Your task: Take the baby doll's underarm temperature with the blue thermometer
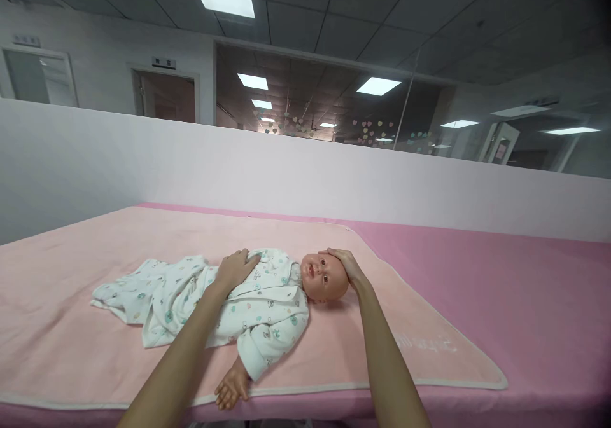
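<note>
A baby doll (267, 307) in a white patterned sleepsuit lies on its back on a light pink blanket (71, 269), head to the right. My left hand (236, 269) rests flat on the doll's chest, fingers spread. My right hand (344, 264) cups the top of the doll's head (324, 277), fingers curved over the crown. One doll hand (231, 390) sticks out of a sleeve near the blanket's front edge.
The blanket lies on a table with a darker pink cover (525, 288). A low white partition wall (286, 167) runs behind the table. Beyond it are glass-walled rooms and doors.
</note>
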